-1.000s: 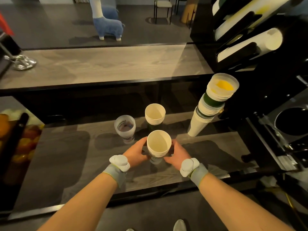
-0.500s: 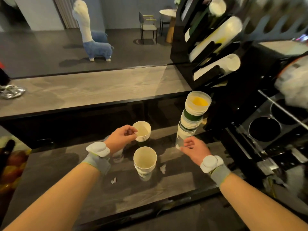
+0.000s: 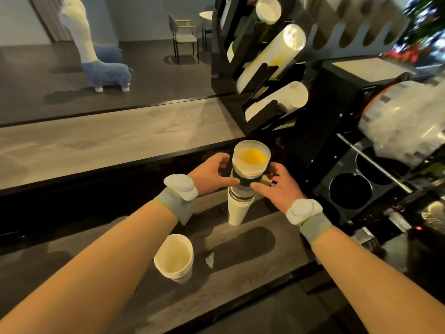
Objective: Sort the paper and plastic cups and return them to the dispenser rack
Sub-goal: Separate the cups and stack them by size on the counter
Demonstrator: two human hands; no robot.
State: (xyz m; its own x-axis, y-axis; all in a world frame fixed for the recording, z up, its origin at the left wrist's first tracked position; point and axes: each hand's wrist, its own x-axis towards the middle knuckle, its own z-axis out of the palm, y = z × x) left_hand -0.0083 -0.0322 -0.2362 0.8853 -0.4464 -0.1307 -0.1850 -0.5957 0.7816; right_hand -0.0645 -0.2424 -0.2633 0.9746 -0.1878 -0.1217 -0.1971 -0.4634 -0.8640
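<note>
Both hands are wrapped around the tall mixed stack of cups (image 3: 242,189) standing on the table (image 3: 252,239), pretty much squeezing it from either side. The left hand (image 3: 212,173) has its fingers curled round the left side near the top, thumb lying across the dark green band, and the right hand (image 3: 280,186) mirrors it on the right with its fingers half spread and the thumb pressed against that same band. The top cup of the stack is clear plastic with something yellow showing inside, white paper cups below it. A second, shorter stack of white paper cups (image 3: 174,257) sits nearer the front edge of the table, not touched by anything, with a little crumpled scrap (image 3: 210,259) just beside it. The black dispenser rack (image 3: 260,68) is up behind the tall stack, tilted rows of cups already in its slots.
</note>
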